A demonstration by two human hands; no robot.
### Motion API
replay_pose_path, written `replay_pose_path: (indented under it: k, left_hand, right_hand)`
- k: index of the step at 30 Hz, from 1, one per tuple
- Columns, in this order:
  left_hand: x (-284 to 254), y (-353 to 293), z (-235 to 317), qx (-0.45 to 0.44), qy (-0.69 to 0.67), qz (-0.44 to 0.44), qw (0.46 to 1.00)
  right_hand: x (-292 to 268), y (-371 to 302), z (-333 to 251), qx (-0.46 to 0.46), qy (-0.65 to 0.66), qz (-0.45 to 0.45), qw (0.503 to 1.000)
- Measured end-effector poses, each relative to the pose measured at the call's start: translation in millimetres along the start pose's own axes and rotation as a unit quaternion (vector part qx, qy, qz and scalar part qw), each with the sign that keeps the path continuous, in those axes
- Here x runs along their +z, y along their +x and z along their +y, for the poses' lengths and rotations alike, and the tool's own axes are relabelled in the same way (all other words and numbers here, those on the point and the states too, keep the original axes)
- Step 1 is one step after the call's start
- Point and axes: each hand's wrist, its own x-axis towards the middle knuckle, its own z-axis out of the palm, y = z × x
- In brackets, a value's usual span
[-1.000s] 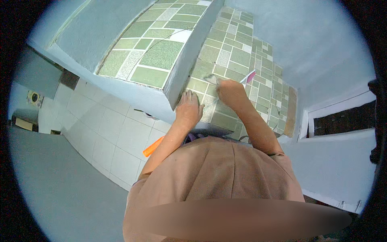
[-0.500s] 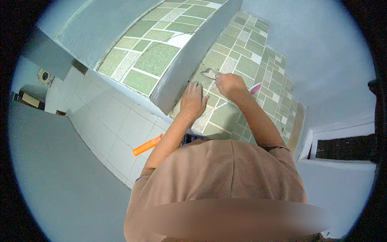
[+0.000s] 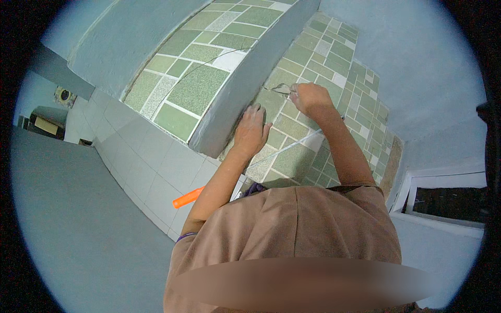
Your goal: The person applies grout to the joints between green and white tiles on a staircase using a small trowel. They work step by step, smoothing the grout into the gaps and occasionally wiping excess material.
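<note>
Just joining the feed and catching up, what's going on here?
A person leans over green tiles. The right hand grips a small blade-like tool, exact kind unclear, near the blue-grey riser. The left hand rests on the tiles. A thin white stick lies nearby; an orange object shows lower left.

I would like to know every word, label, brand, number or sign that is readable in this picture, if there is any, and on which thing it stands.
None: no readable text is in view.
The green tiles, the small tool in the right hand and the orange object show no legible marks.
The pale panel at far left is too small and blurred to tell.
</note>
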Motion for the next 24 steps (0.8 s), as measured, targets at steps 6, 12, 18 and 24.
replay_pose_path:
  k: [6,12,18,24]
  left_hand:
    - [6.9,16.9,-1.7,0.002,-0.013,0.007,1.000]
    - [4.9,17.5,1.1,-0.013,-0.020,0.000,1.000]
    - [3.4,19.4,0.7,-0.016,-0.012,-0.015,1.000]
    - [2.8,17.6,1.4,-0.018,-0.012,-0.020,1.000]
  right_hand:
    - [-12.4,19.7,12.8,-0.048,0.018,-0.004,0.999]
    - [-18.6,31.3,20.2,-0.100,0.028,0.006,0.995]
    - [-22.2,37.6,31.2,-0.075,-0.004,0.001,0.997]
    - [-18.8,51.2,40.8,-0.105,0.011,0.010,0.994]
